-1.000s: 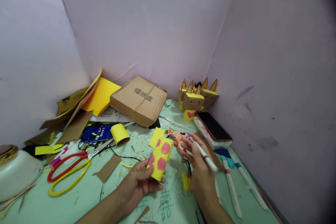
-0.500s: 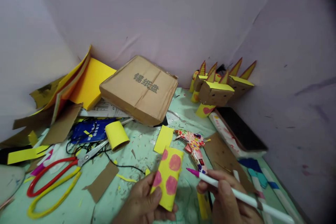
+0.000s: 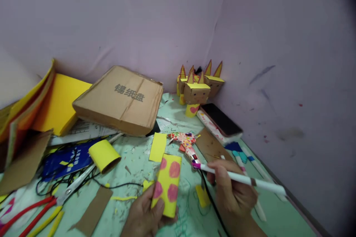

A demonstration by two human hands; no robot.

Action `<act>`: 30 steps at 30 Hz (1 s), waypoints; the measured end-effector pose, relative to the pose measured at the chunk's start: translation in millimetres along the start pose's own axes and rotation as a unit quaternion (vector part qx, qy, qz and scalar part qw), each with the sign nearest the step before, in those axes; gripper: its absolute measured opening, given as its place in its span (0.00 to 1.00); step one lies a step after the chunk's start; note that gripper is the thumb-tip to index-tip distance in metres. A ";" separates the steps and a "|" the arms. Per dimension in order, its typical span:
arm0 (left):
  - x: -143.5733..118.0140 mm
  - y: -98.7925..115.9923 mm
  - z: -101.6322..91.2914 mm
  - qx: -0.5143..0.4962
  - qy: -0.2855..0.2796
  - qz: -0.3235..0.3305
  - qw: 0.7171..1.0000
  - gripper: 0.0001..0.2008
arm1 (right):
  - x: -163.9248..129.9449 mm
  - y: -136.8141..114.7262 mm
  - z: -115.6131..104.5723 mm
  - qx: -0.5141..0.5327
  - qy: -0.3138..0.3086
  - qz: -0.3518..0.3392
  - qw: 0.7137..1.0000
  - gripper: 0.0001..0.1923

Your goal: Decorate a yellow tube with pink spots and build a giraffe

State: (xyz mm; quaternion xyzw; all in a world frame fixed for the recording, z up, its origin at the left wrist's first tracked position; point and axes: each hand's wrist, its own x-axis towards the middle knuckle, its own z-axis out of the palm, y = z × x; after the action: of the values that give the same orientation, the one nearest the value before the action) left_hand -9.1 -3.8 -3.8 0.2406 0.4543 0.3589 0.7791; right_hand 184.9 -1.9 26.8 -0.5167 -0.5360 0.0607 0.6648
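Note:
Between the thumb and fingers of my left hand point(image 3: 147, 213) is a flattened yellow paper tube point(image 3: 166, 185) with pink painted spots. My right hand point(image 3: 232, 192) grips a white marker point(image 3: 241, 178) whose magenta tip points left, a short way from the tube and not touching it. Just beyond the tip lies a flower-patterned glue gun point(image 3: 185, 144), its black cord running down past my right hand. A flat yellow paper piece point(image 3: 157, 147) rests behind the spotted tube. To the left, a plain yellow tube point(image 3: 104, 156) lies on its side over the scissors' blades.
Red-and-yellow-handled scissors point(image 3: 51, 207) and a cardboard scrap point(image 3: 93, 211) lie at left. A brown box point(image 3: 119, 100) and yellow foam sheets point(image 3: 63, 100) stand behind. Horned cardboard figures point(image 3: 197, 92) stand in the corner, near a phone point(image 3: 221, 118) on a tissue pack. Capped markers lie at right.
The view has swung to the right, so the table's things appear further left. My right hand still holds the marker, now tilted more level. The spotted tube stays in my left hand.

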 end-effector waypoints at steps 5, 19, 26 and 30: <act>-10.3 8.8 21.2 -0.003 -0.014 0.065 0.998 0.22 | -4.8 0.9 6.2 0.048 -0.033 0.037 0.998 0.09; -10.4 1.7 21.6 0.006 -0.048 0.139 0.989 0.25 | -3.6 0.7 10.7 0.035 -0.049 0.022 0.998 0.14; -4.5 -3.8 17.0 0.006 -0.061 0.148 0.987 0.26 | -11.9 2.5 14.9 0.025 -0.079 -0.013 0.997 0.13; -3.3 -5.1 17.0 0.001 -0.051 0.141 0.989 0.26 | -10.3 3.4 11.4 0.009 -0.081 -0.024 0.996 0.11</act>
State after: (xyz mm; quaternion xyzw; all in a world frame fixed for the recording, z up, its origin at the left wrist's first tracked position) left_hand 6.4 -10.4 2.4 0.3216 0.3756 0.4521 0.7424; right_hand 173.4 0.1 16.3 -0.4910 -0.6000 0.0911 0.6250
